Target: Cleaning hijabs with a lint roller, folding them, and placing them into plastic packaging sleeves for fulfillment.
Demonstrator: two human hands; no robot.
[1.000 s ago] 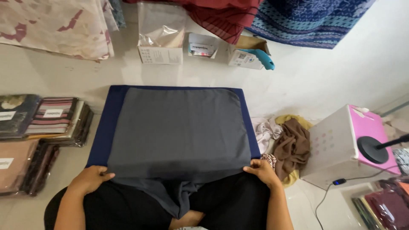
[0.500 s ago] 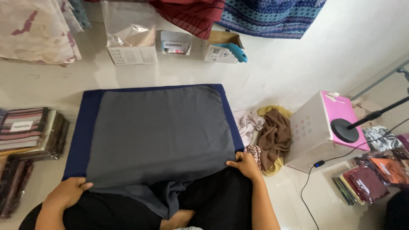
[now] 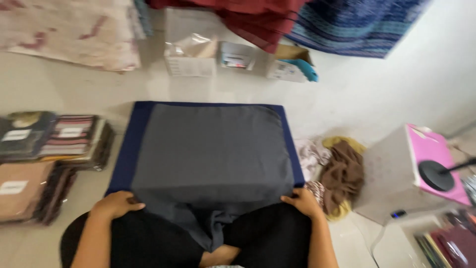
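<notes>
A dark grey cloth (image 3: 213, 154) lies flat over a navy blue pad (image 3: 130, 144) on the pale floor. Its near edge hangs down between my knees. My left hand (image 3: 116, 204) grips the cloth's near left corner. At the near right corner, my right hand (image 3: 303, 201) holds the cloth's edge. My legs in black trousers (image 3: 148, 238) are folded under the cloth's near end.
Stacks of packaged folded fabrics (image 3: 49, 141) sit at the left. Crumpled brown and yellow cloths (image 3: 342, 171) lie to the right, beside a white box with a pink top (image 3: 411, 168). Small cartons (image 3: 193, 54) and hanging patterned fabrics (image 3: 347, 22) line the far side.
The view has shifted back to the left, with the cloth more centred. Both hands stay on the cloth's near corners.
</notes>
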